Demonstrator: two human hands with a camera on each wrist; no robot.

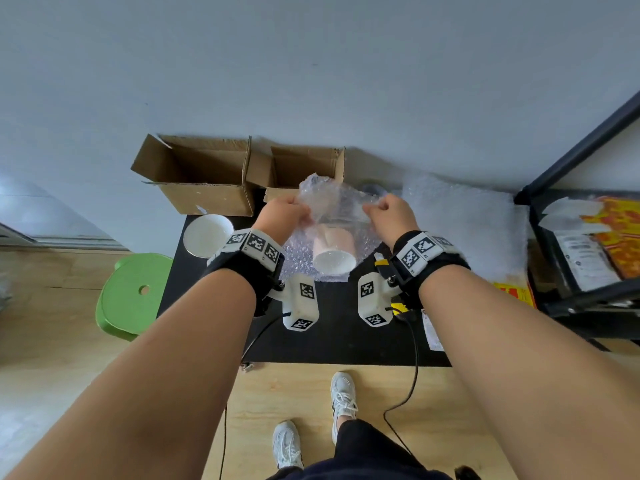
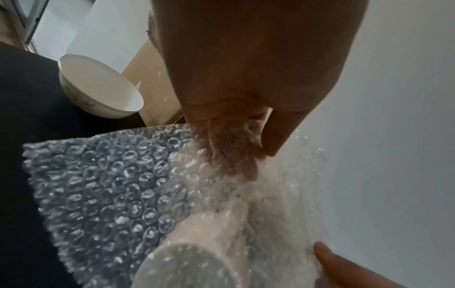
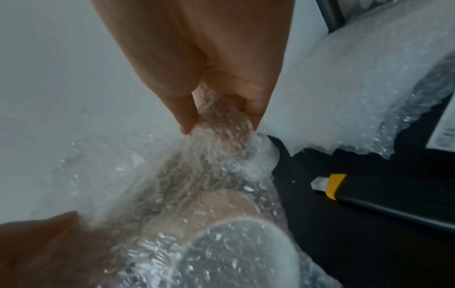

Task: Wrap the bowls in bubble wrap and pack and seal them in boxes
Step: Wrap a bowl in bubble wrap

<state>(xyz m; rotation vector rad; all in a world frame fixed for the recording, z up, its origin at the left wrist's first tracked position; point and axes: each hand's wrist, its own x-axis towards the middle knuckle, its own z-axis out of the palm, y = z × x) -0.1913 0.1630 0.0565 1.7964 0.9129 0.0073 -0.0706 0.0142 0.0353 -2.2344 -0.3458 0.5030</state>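
**Far edge raised for fold-over**

Your left hand (image 1: 284, 212) and right hand (image 1: 393, 212) each pinch a far corner of the bubble wrap sheet (image 1: 332, 202), thumb vs. curled fingers, holding it taut above the pink bowl (image 1: 334, 251). Bowl lies on its side at sheet ctr, so the lifted edge can likely drape over it. White bowl (image 1: 207, 235) waits unwrapped at left; open boxes (image 1: 197, 174) stand behind, w/in reach. Spare wrap stack (image 1: 464, 216) at right.

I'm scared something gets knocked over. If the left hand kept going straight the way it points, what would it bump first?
Probably the smaller cardboard box. The left hand, pinching the bubble wrap, points away towards the wall, and that box stands just beyond it. Depth is hard to judge.
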